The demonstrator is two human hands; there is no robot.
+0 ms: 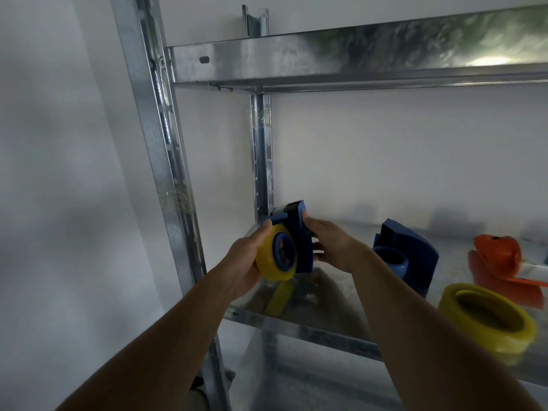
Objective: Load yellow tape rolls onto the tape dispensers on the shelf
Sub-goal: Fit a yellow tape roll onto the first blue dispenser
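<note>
A dark blue tape dispenser (pixel 301 232) is held above the left end of the metal shelf (pixel 296 324). A yellow tape roll (pixel 268 262) sits on its blue hub, with a loose yellow strip hanging down from it. My left hand (pixel 247 256) curls round the roll's outer side. My right hand (pixel 332 244) grips the dispenser's body from the right. A second blue dispenser (pixel 412 247) with a bare hub stands on the shelf to the right. Another yellow tape roll (pixel 492 321) lies flat near the shelf's front edge.
An orange dispenser (pixel 501 262) lies at the far right of the shelf. An upper metal shelf (pixel 355 63) runs overhead. Steel uprights (pixel 166 161) stand at the left, against a white wall.
</note>
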